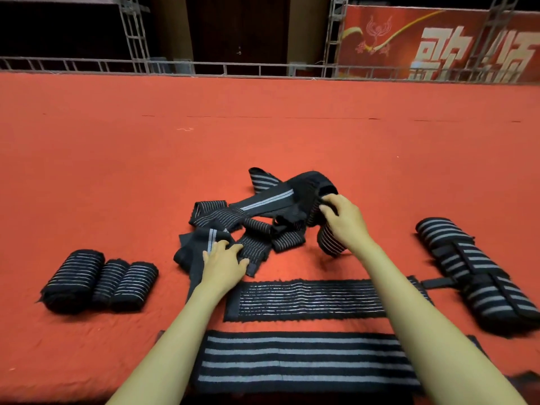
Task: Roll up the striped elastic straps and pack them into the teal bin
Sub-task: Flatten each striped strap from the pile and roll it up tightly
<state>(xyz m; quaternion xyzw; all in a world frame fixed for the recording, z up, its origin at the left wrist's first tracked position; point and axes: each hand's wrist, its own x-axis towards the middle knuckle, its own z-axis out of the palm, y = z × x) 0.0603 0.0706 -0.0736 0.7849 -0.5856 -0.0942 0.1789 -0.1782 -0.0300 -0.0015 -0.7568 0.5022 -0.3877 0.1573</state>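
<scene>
The tangled straps (263, 220) lay mid-frame between both hands. The right hand (342, 217) gripped a strap at the pile's right end, fingers curled. The left hand (225, 261) pressed flat, fingers spread, on its lower-left end. No teal bin was in view.

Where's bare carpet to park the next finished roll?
Free: the wide red carpet beyond the tangled pile, and the gap between pile and three rolled straps. Crowded: near centre, filled by two flat straps; bundle on right.
</scene>
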